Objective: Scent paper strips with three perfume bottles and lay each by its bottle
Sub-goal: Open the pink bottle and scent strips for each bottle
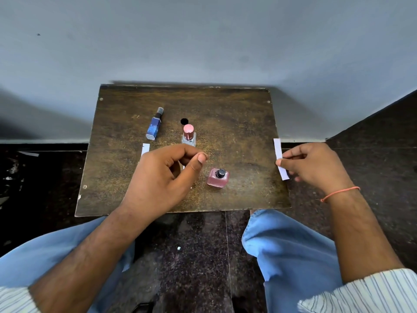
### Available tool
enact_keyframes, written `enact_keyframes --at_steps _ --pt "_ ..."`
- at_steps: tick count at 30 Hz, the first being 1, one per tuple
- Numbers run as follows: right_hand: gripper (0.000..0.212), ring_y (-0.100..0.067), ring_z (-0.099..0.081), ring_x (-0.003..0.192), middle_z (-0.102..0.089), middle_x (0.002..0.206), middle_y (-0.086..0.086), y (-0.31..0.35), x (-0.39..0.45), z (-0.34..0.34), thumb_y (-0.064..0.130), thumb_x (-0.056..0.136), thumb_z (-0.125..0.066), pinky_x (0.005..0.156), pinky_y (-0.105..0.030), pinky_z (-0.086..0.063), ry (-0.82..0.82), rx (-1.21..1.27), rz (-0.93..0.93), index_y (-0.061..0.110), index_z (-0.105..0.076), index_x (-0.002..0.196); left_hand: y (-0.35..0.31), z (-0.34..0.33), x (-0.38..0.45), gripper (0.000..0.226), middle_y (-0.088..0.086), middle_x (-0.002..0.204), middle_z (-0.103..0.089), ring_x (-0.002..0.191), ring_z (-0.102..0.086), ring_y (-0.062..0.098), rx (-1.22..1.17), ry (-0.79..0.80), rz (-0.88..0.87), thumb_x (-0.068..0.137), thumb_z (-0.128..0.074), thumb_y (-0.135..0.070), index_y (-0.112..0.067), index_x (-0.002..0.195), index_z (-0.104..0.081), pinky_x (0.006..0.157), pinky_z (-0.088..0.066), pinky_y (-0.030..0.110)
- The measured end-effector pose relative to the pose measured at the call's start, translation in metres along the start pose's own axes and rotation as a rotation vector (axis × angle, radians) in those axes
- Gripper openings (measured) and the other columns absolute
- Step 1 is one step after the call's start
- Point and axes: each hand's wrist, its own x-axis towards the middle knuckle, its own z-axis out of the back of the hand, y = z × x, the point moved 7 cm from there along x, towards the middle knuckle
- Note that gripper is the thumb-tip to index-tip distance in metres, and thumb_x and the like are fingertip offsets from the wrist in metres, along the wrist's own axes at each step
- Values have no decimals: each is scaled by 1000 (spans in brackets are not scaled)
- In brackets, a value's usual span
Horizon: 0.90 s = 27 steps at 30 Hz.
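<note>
Centrally in the frame sits a small dark wooden board (237, 123) set against a grey wall (203, 41), with the person's knees in light blue trousers (291, 249) below it. Three perfume bottles stand on the board: a blue bottle (154, 125) with a dark sprayer at upper left of the board, leaning in this wide-angle view; a clear bottle with a pink cap (188, 134) just right of it near the centre, in front of a round hole (184, 121) in the board; and a squat pink bottle (218, 178) with its black spray head bare, lower and to the right of centre. A white paper strip (145, 149) lies below the blue bottle, its lower end hidden behind the left hand (162, 177). That hand hovers above the middle of the board, fingers curled and thumb pressed toward the forefinger; whether anything is pinched there cannot be told. At the right edge of the board, the right hand (316, 166), wearing a thin orange thread (338, 193) at the wrist, pinches a second paper strip (279, 158) between thumb and fingers, held upright and well apart from the pink bottle. Striped shirt cuffs (370, 292) show at the lower corners of the frame.
</note>
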Motion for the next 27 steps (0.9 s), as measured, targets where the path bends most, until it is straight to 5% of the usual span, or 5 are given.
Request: enact_keyframes --at_steps 8,17,20,23,27 --pt "18 -18 -68 63 -80 84 -8 5 0 -2 10 86 -90 57 -26 -56 12 148 21 13 -83 103 -2 4 1 19 -21 61 -59 48 -42 2 -55 -34 -24 101 -69 -36 -22 96 -80 48 -34 18" --pt "22 -22 -68 82 -77 84 -3 88 -48 -36 15 79 -85 66 -28 -62 256 830 202 19 -84 100 -6 8 11 17 -5 70 -77 47 -44 7 -146 -52 73 100 -74 -32 -22 90 -83 45 -35 21" --pt "26 -26 -65 85 -74 84 -5 110 -61 -46 29 65 -89 70 -28 -62 301 946 226 24 -87 91 -11 8 15 15 -11 86 -82 53 -54 39 -154 0 93 99 -75 -34 -26 92 -85 47 -46 44" --pt "27 -21 -66 79 -75 79 -2 121 -69 -53 32 62 -89 70 -27 -58 336 973 247 26 -87 89 -17 -1 17 9 -11 96 -84 86 -76 45 -244 81 131 97 -78 -31 -26 98 -86 80 -62 63" --pt "22 -17 -70 73 -75 78 -2 127 -75 -58 27 65 -88 66 -27 -61 368 1013 253 25 -86 86 -16 -11 16 18 -4 98 -85 66 -76 21 -366 168 185 93 -81 -17 -19 111 -84 65 -62 28"
